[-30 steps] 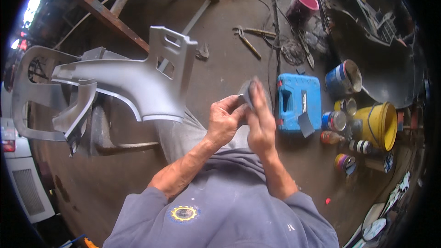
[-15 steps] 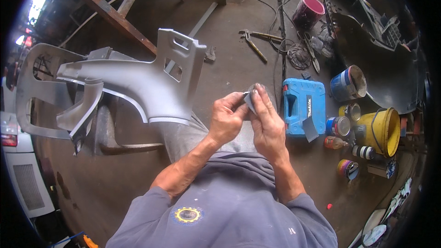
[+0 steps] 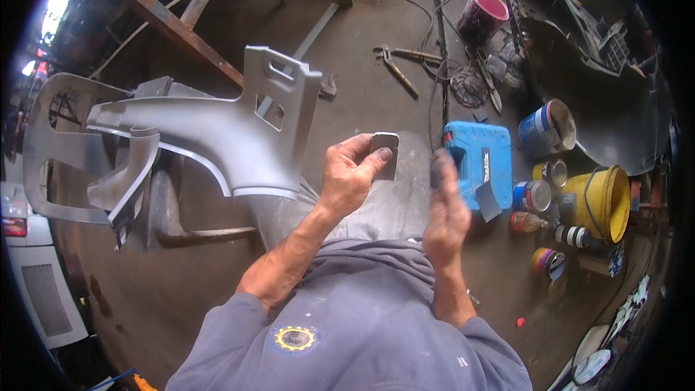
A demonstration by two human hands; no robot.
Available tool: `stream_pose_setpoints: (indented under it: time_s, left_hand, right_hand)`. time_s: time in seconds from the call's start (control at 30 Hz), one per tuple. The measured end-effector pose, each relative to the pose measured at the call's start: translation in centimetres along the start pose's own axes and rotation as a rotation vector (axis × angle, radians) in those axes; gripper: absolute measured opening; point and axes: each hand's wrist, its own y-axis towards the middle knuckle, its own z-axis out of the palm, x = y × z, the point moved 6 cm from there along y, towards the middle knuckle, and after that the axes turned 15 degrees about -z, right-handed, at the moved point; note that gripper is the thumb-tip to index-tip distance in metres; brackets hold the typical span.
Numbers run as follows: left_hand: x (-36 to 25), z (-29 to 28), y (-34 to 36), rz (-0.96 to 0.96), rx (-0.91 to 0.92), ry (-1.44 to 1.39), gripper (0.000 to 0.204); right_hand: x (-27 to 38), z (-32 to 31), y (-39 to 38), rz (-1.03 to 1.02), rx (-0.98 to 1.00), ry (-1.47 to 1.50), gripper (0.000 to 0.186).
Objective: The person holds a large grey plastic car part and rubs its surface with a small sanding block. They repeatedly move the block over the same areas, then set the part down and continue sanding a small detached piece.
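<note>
My left hand [image 3: 349, 176] pinches a small dark grey rectangle of folded sandpaper [image 3: 386, 153] between thumb and fingers, above my lap. The sheet has a pale upper edge. My right hand [image 3: 447, 210] is apart from it, beside the blue tool case [image 3: 478, 166], and smeared by motion. Something dark shows at its fingertips, but I cannot make out whether it is held. Left of my hands stands a grey car fender panel [image 3: 195, 130], nearest to my left hand, with a smaller curved grey panel [image 3: 130, 166] in front of its far end.
A grey sheet [image 3: 488, 200] lies on the case. To the right are a blue-and-white can [image 3: 539, 130], a yellow bucket [image 3: 590, 203] and several small tins. Farther off sit pliers [image 3: 398, 72], a pink-lined bucket [image 3: 483, 14] and loose cables [image 3: 434, 11]. A rusty beam [image 3: 174, 25] crosses the upper left.
My hands were together at the sandpaper. Now my right hand has moved away, right and down, while my left keeps the folded piece.
</note>
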Motion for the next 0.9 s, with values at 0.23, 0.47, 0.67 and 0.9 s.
stream_pose_setpoints:
  time_s: [0.23,0.47,0.67,0.9]
  left_hand:
    - [0.4,0.8,0.3,0.027,0.071,-0.254,0.018]
    - [1.4,0.5,0.1,-0.020,0.063,-0.237,0.012]
    - [2.1,1.0,1.0,-0.060,0.078,-0.383,0.011]
    - [2.1,1.2,1.5,-0.056,0.105,-0.294,0.013]
  right_hand:
    - [-0.5,4.5,4.1,-0.122,0.035,0.050,0.053]
    - [-1.2,4.9,4.4,-0.058,0.039,0.086,0.057]
    - [-1.1,4.8,3.8,-0.032,0.022,0.171,0.056]
    - [-1.4,4.4,2.5,-0.063,0.021,0.164,0.053]
